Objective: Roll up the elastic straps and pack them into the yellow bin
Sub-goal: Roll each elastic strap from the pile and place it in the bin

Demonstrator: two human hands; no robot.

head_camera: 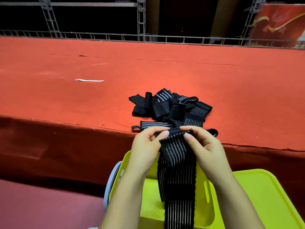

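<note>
A long black elastic strap (177, 171) with thin pale stripes hangs down from both my hands over the yellow bin (209, 210). My left hand (146, 146) pinches the strap's top left corner between thumb and fingers. My right hand (201, 144) pinches the top right corner the same way. The top edge is folded over slightly. Behind my hands, a loose pile of black striped straps (171, 108) lies on the red table (82, 100) near its front edge.
A yellow lid or second bin (267, 195) lies to the right of the bin. A roll of tape (112, 180) leans against the bin's left side. A white strip (90, 80) lies on the table at left. Metal truss frames (142, 19) stand behind the table.
</note>
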